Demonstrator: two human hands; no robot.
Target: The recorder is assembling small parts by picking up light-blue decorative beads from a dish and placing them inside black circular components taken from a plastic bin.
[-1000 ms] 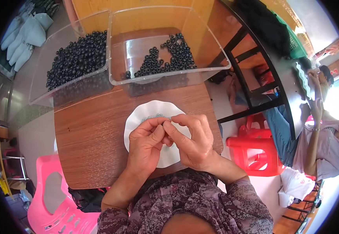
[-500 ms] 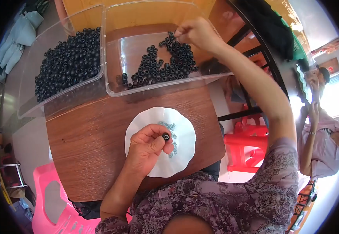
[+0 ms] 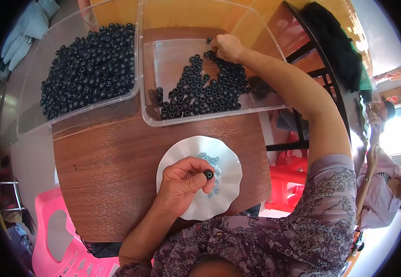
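If the left hand (image 3: 180, 183) slackens its pinch, the black bead (image 3: 209, 174) could drop; I cannot tell whether the right hand (image 3: 228, 48), towards one o'clock, pinches anything

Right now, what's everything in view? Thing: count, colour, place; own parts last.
Boxes: two, clear, far side
Loose pieces: many, black, inside both
Held piece: one, black, left fingertips
Plate: one, white, near side
Specks: several, blue-green, over plate
Near table: one, brown, centre
Chair: one, pink, lower left
Stool: at least one, red, right
Cloth: one, black, upper right
Bags: several, pale, upper left
Co-worker: one, pinkish shirt, far right
Sleeves: two, purple patterned, bottom
Left hand: one, over plate
Right hand: one, at right box
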